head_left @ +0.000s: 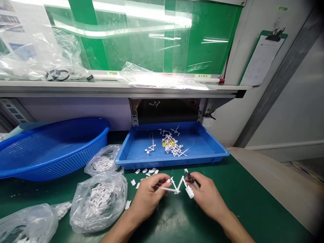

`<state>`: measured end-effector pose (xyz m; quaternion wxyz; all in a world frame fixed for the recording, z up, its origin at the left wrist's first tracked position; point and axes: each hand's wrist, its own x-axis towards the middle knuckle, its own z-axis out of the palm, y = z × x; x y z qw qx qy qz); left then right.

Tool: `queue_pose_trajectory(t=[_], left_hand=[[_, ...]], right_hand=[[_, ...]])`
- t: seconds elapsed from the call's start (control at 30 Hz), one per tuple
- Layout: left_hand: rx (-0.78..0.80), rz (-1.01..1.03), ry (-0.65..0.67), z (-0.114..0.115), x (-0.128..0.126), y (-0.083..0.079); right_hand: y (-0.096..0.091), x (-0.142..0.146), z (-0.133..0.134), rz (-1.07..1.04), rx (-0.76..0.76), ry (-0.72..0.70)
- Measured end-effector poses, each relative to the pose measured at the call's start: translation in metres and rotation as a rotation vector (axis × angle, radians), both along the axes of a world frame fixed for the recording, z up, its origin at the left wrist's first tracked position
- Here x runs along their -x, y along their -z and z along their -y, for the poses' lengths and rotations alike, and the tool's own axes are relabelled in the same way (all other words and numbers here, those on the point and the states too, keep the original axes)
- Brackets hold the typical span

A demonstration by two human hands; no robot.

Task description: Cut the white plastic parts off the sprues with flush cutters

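The white moulded plastic runner (176, 186) sits between my two hands, just in front of the near rim of the blue plastic tray (172, 164). Its long axis runs roughly left to right across my view, a zigzag of thin, smooth spokes ending in a chunkier white block (189, 192) on the right. My left hand (146, 199) is closed on the runner's left end. My right hand (209, 199) is the nearer to that block, and it is curled shut around a dark-handled tool (193, 181), its tip angled up and left, close beside the block. I take the tool for small side cutters, but the fingers cover much of it, so I can't be sure from here.

Inside the tray lies a tangled heap of similar white runners (172, 145) around a yellow tag (168, 143). Small flat white pieces (145, 172) are scattered on the green mat (243, 199) just in front of the tray. To the tray's left, clear plastic bags (98, 202) bulge with more white pieces, and beyond them sits a blue perforated basket (76, 123). Above and behind the tray runs a metal shelf (113, 88) draped with crinkled clear film (162, 79).
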<state>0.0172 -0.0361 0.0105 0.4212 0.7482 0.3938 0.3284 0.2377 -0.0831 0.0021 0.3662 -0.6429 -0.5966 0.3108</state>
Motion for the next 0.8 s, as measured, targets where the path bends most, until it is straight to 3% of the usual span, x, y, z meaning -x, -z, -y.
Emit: queue_pose_trajectory(t=[0.07,0.17,0.8], left_hand=[[0.009,0.026,0.004,0.004,-0.003,-0.002],[-0.016,0.033,-0.001,0.006,-0.005,-0.001],[0.012,0.056,0.008,0.007,-0.005,0.005]], right_hand=[[0.003,0.009,0.006,0.189,-0.078,-0.068],[0.004,0.020,0.011,0.305,-0.140,-0.116],[0.010,0.023,0.010,0.475,-0.157,-0.169]])
